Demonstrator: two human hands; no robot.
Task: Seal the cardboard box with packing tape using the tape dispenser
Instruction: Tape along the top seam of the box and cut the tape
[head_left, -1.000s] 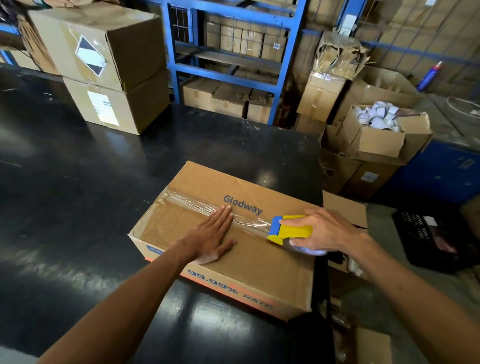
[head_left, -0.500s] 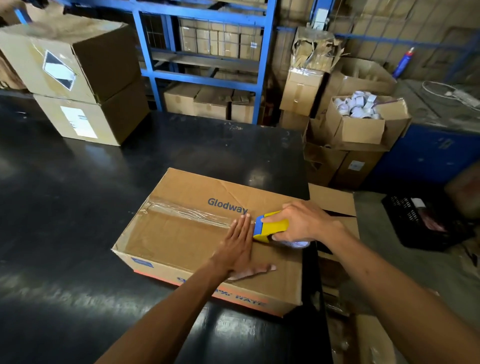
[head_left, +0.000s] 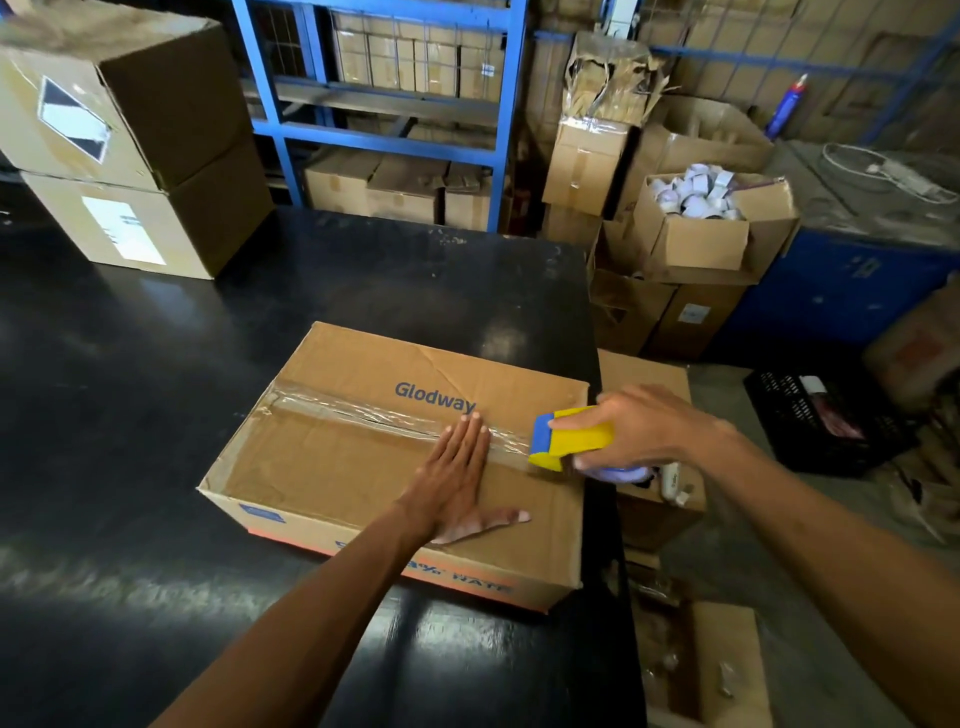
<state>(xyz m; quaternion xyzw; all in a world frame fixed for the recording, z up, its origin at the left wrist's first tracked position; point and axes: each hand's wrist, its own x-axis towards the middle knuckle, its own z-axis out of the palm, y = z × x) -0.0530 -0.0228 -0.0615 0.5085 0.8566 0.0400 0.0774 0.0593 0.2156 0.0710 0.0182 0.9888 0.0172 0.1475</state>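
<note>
A brown cardboard box (head_left: 332, 467) printed "Glodway" lies flat on the black table (head_left: 130, 389), close to its right edge. A strip of clear packing tape (head_left: 363, 410) runs along the top seam from the left end. My left hand (head_left: 457, 478) presses flat on the lid, fingers spread, fingertips on the tape. My right hand (head_left: 644, 431) grips the yellow and blue tape dispenser (head_left: 569, 437), which sits on the seam near the box's right end. The tape roll is mostly hidden under my right hand.
Two stacked cardboard boxes (head_left: 130, 145) stand at the table's back left. Blue shelving (head_left: 395, 104) with cartons rises behind. Right of the table sit open boxes, one full of white rolls (head_left: 696, 208), a black crate (head_left: 821, 421), and a box (head_left: 660, 499) just below the table edge.
My right hand has drawn the dispenser rightward along the seam toward the box's right end. My left hand slid right along the tape behind it. The camera shifted.
</note>
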